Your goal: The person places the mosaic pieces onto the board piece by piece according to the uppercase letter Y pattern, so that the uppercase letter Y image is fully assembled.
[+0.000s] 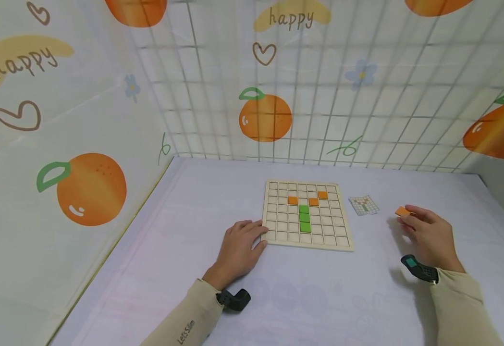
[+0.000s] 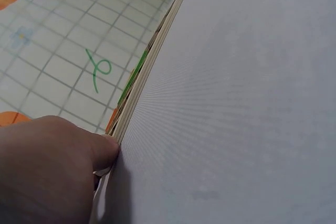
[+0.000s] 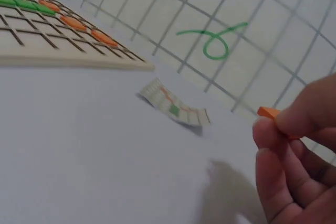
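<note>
A square wooden grid board (image 1: 327, 220) lies on the table, with a column of three green tiles (image 1: 304, 217) and three orange tiles (image 1: 313, 202) in cells above it, one on the left and two stepping up to the right. At the board's left edge, near its front corner, my left hand (image 1: 239, 247) touches the rim with fingers and thumb; the left wrist view shows the thumb (image 2: 105, 150) against the side. Off to the right, my right hand (image 1: 433, 235) pinches an orange tile (image 1: 401, 211) between thumb and fingers, raised over the table.
Between the board and my right hand lies a small, slightly curled paper card (image 1: 364, 205) printed with a grid pattern. A wall sheet (image 1: 217, 105) with oranges and grid lines rises behind the table (image 1: 303, 298). Another printed sheet (image 1: 14, 259) hangs at the left.
</note>
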Available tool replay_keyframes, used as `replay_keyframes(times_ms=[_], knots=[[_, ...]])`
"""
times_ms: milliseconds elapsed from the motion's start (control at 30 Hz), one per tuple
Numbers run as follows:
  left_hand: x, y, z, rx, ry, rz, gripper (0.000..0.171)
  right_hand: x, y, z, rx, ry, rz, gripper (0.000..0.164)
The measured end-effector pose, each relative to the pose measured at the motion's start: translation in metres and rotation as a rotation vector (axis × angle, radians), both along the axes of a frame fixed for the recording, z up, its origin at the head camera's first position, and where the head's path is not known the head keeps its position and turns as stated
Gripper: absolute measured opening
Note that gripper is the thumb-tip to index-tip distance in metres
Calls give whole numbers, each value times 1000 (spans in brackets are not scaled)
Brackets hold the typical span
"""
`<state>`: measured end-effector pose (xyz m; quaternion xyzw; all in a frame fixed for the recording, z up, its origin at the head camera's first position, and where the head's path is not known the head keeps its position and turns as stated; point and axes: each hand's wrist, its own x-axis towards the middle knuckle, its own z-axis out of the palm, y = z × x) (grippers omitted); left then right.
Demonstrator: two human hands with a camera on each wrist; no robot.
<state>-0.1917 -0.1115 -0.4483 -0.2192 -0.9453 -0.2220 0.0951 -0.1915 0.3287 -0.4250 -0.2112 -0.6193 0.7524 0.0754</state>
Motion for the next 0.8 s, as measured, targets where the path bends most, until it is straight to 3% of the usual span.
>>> replay_keyframes(times_ms=[100,233,467,800], knots=[[0,0,0,-7,-3,7,32,-2,-9,3,-37,37,27,55],[0,1,0,-9,-7,13,32,-7,-21,3,33,72,61,50],[0,1,0,-4,-13,15,32,-15,-37,0,191,30,96,51],[1,1,2,-5,-22,9,32,-23,-54,5,274,19,186,56]])
